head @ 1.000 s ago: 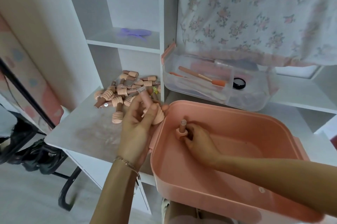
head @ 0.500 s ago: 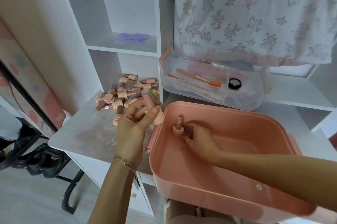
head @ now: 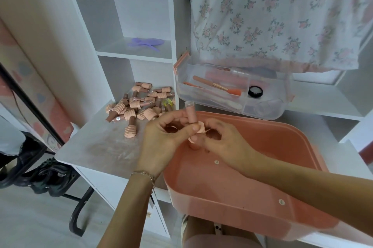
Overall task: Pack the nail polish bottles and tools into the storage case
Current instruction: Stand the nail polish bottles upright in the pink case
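Note:
A pink storage case (head: 262, 177) sits open in front of me on the white desk. My left hand (head: 161, 138) grips a pink nail polish bottle (head: 190, 113) upright over the case's near-left corner, with more bottles tucked in its palm. My right hand (head: 224, 138) meets it there, its fingers curled at the bottle's ribbed cap (head: 198, 128). Another bottle (head: 194, 144) stands in the case just below the hands, mostly hidden. A pile of several pink and brown bottles (head: 139, 106) lies on the desk to the left.
A clear tray (head: 282, 106) with brushes and a small black jar (head: 255, 91) stands behind the case. White shelves rise behind, with a purple item (head: 147, 42) on one. A floral cloth (head: 272, 15) hangs at upper right. A black chair frame (head: 50, 173) is at lower left.
My right hand has left the bottle standing in the case and risen to meet my left hand. The left hand has moved right over the case's corner with its bottle.

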### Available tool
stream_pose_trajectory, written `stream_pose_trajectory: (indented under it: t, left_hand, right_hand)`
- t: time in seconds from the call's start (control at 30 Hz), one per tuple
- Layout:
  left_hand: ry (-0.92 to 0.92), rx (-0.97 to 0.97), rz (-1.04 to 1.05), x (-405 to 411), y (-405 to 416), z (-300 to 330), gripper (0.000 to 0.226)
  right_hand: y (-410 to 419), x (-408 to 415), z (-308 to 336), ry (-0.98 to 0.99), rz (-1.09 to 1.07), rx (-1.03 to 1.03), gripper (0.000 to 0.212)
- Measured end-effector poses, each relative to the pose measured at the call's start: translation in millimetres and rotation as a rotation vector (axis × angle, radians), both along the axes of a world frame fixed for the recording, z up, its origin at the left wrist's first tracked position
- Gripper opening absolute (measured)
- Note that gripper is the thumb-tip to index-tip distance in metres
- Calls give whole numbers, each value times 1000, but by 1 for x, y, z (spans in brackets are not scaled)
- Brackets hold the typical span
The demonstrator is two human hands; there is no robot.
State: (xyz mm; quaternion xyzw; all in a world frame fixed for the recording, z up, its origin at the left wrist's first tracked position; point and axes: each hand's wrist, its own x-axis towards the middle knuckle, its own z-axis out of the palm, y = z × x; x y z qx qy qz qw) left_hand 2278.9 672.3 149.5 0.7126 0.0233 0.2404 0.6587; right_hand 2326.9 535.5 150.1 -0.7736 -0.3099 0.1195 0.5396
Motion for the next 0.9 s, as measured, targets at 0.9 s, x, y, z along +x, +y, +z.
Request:
stream_pose_trajectory:
  t: [0.9]
  left_hand:
    - [144,-330,82,-19,11,-65,24]
  right_hand:
    - [6,24,-98,-98,-161,-225,42]
